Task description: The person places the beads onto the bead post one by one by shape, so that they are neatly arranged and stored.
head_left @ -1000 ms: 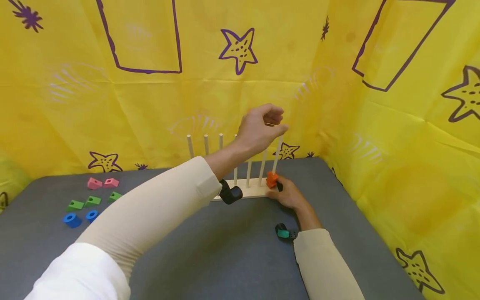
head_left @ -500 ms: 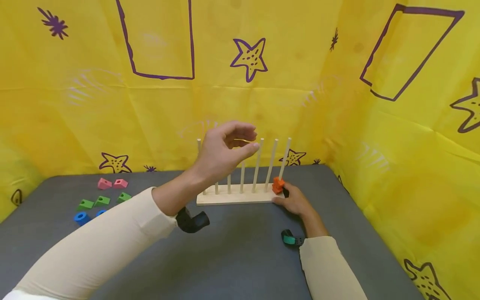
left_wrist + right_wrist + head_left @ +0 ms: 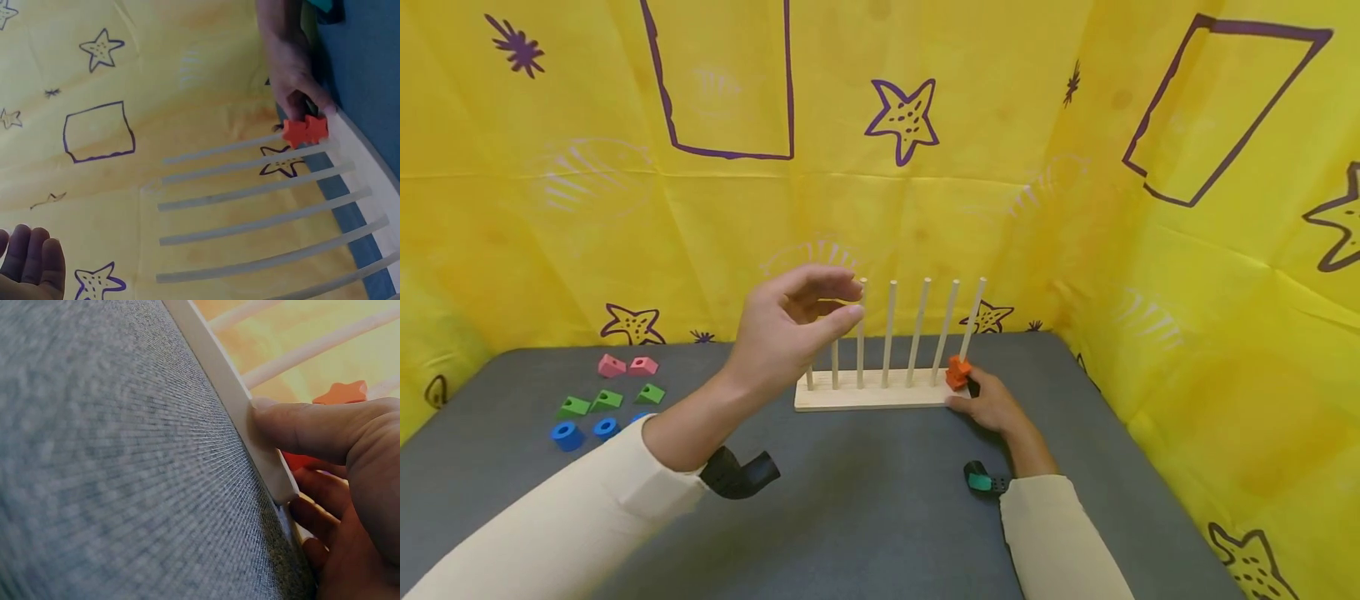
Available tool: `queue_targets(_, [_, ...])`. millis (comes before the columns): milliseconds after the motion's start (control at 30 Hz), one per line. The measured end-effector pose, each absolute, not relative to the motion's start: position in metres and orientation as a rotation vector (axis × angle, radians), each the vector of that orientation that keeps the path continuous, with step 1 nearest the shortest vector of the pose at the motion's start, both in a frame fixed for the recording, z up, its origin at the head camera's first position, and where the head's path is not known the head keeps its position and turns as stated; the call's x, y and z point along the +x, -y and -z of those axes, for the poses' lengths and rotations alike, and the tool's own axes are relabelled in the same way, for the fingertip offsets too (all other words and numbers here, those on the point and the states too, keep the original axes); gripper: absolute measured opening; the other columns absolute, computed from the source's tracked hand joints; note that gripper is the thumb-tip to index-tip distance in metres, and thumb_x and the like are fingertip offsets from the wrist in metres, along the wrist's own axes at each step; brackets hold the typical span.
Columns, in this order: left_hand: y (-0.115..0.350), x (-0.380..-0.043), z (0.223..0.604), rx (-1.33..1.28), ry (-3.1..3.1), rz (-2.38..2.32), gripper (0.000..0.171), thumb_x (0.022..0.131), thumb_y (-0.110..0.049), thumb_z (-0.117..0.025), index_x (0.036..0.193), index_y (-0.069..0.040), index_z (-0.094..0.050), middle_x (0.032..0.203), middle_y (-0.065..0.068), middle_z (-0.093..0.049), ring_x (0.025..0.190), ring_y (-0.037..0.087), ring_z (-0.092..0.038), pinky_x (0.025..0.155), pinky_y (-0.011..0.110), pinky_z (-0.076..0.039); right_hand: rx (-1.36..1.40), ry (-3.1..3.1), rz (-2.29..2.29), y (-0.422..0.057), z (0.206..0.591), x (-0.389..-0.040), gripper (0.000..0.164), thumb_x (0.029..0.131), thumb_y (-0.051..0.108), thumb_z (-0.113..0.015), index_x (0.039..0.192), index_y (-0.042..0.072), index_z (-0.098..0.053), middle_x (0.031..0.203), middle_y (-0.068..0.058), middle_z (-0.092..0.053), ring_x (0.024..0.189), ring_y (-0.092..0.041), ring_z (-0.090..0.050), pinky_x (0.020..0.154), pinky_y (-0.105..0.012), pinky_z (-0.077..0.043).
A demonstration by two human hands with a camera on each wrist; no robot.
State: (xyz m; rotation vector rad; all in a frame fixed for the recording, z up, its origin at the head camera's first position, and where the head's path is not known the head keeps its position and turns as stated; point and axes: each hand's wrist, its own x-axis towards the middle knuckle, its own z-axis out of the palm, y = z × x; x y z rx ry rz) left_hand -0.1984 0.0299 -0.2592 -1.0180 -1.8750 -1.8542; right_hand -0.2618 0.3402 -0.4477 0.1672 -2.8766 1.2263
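Observation:
A wooden peg rack (image 3: 872,401) with several upright pegs stands on the table. Two orange star-shaped pieces (image 3: 957,373) sit stacked at the foot of its rightmost peg. My right hand (image 3: 996,404) grips the right end of the base; in the right wrist view the thumb (image 3: 306,428) presses on the front edge and the other fingers are behind the end. In the air before the left pegs is my left hand (image 3: 782,333), fingers loosely bent, holding nothing. It hides part of those pegs. Its fingers (image 3: 31,256) also show in the left wrist view.
On the left of the grey table (image 3: 880,508) lie pink blocks (image 3: 612,365), green wedge blocks (image 3: 606,401) and blue cylinders (image 3: 567,436), with holes visible in them. The left forearm partly covers one blue cylinder. A yellow patterned cloth (image 3: 715,225) hangs behind and at right.
My left hand has moved left and down, away from the rightmost peg, across the tops of the pegs. My right hand stays at the rack's end. The head view has shifted slightly.

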Motion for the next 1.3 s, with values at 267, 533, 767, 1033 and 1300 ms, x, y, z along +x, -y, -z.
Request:
queue_targets(267, [-0.014, -0.192, 0.271, -0.944, 1.912, 1.834, 0.034, 0.081, 0.014, -0.07, 0.114, 0.009, -0.062, 0.102, 0.016, -0.066, 0.095, 0.03, -0.063, 0.08, 0.032, -0.054, 0.115, 2.891, -1.265, -0.339, 0.446, -0.261, 0.068, 0.086, 0.019, -0.075, 0.14, -0.006, -0.043, 0.139, -0.028, -0.044, 0.129, -0.044, -0.037, 0.107, -0.056, -0.024])
queue_targets(533, [0.019, -0.18, 0.288, -0.765, 1.926, 1.823, 0.032, 0.082, 0.01, -0.071, 0.113, 0.007, -0.064, 0.102, 0.015, -0.067, 0.097, 0.025, -0.064, 0.082, 0.028, -0.052, 0.13, 2.896, -1.247, -0.334, 0.447, -0.262, 0.067, 0.086, 0.022, -0.075, 0.139, -0.005, -0.045, 0.138, -0.028, -0.046, 0.128, -0.045, -0.039, 0.106, -0.057, -0.025])
queue_targets(767, [0.052, -0.169, 0.299, -0.64, 1.861, 1.855, 0.032, 0.082, 0.015, -0.068, 0.112, 0.007, -0.065, 0.103, 0.015, -0.068, 0.097, 0.022, -0.065, 0.08, 0.026, -0.052, 0.136, 2.87, -1.261, -0.337, 0.45, -0.261, 0.064, 0.085, 0.019, -0.076, 0.137, -0.005, -0.047, 0.138, -0.028, -0.046, 0.128, -0.044, -0.039, 0.107, -0.056, -0.025])
queue_targets(1033, [0.088, -0.161, 0.309, -0.688, 1.64, 2.04, 0.036, 0.08, 0.025, -0.06, 0.115, 0.017, -0.058, 0.103, 0.017, -0.068, 0.097, 0.024, -0.065, 0.083, 0.028, -0.052, 0.112, 2.891, -1.262, -0.338, 0.451, -0.261, 0.068, 0.086, 0.022, -0.075, 0.14, -0.005, -0.044, 0.139, -0.029, -0.043, 0.128, -0.045, -0.037, 0.107, -0.058, -0.023])
queue_targets(1300, [0.12, -0.148, 0.316, -0.504, 1.614, 2.041, 0.037, 0.08, 0.024, -0.062, 0.116, 0.02, -0.055, 0.101, 0.019, -0.068, 0.093, 0.026, -0.067, 0.083, 0.029, -0.051, 0.112, 2.88, -1.29, -0.337, 0.449, -0.261, 0.068, 0.085, 0.019, -0.076, 0.14, -0.005, -0.044, 0.14, -0.028, -0.043, 0.129, -0.045, -0.037, 0.108, -0.057, -0.021])
